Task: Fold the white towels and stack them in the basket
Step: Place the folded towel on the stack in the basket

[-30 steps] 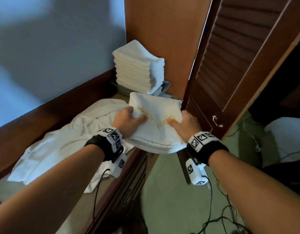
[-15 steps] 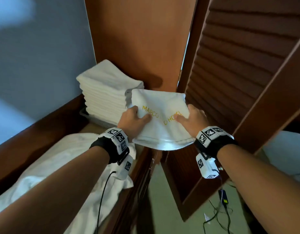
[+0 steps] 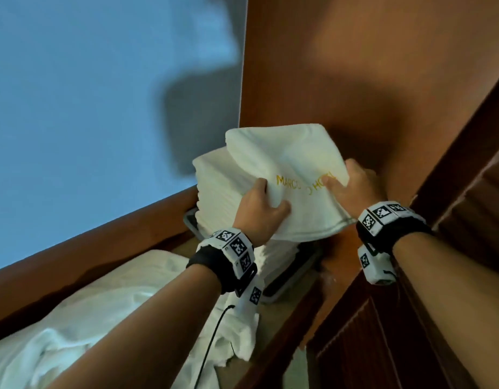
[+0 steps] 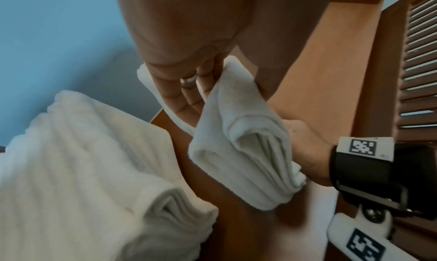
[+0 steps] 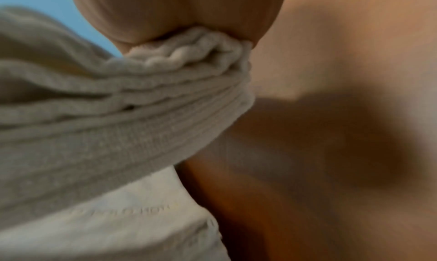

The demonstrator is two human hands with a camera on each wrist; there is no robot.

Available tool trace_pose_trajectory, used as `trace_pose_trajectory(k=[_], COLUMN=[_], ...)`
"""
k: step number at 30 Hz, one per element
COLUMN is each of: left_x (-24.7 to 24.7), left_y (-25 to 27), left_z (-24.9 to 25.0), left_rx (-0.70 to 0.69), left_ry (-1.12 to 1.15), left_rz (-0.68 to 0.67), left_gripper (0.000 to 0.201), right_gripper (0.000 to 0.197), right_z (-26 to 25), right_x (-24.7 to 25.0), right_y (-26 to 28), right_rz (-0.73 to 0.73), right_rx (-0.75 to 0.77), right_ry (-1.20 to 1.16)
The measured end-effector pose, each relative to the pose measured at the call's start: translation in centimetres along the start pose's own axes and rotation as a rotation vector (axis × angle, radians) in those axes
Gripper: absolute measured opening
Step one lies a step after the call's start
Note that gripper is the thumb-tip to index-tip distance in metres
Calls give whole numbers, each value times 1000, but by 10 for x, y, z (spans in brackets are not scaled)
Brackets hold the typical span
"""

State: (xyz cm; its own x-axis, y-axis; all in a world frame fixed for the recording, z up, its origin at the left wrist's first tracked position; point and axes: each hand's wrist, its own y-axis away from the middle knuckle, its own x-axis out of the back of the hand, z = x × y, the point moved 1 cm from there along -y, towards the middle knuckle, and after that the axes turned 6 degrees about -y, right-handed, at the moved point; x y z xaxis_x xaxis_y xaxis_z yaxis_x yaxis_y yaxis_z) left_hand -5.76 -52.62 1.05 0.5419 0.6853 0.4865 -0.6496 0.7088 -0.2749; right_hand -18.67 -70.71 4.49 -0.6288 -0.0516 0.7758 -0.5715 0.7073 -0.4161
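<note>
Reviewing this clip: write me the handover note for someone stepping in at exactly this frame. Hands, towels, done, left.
Left hand: grips the near left edge of the folded towel, thumb on top.
Right hand: grips its right edge the same way.
The folded towel, with gold lettering, is held in the air above the stack of folded towels, not yet set down. The stack sits in the basket in the corner of the wooden shelf.
Done: this towel is folded; many are stacked.
Left: lower it squarely onto the stack and let go, then fold the loose white towels heaped on the shelf.
</note>
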Motion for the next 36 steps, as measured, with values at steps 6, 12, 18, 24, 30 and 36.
trace_pose_trajectory(k=[6,12,18,24,30,36], left_x=[-9,-29,-43,-46,-1,30], left_y=[-64,-91,-89,-83,-101,-172], left_z=[-11,-57,-85,-84,-92,-101], left_rx=[74,280,458,661,412,47], left_ry=[29,-11,94,361,-364,-928], left_rz=[192,228,217,181,259,43], left_gripper=[37,37,52,46,85,87], right_gripper=[35,33,31,42,47,93], right_z=[0,14,52,64,36,4], right_x=[-40,-111,-161,-151,-146,-167], right_y=[-109,-153,-151,-153,-143,-125], right_rz=[-55,-209,-505,-433,-250,-589], right_rx=[136,158,-49,-66,257,201], right_ry=[-88,-158,-186,-235,261,139])
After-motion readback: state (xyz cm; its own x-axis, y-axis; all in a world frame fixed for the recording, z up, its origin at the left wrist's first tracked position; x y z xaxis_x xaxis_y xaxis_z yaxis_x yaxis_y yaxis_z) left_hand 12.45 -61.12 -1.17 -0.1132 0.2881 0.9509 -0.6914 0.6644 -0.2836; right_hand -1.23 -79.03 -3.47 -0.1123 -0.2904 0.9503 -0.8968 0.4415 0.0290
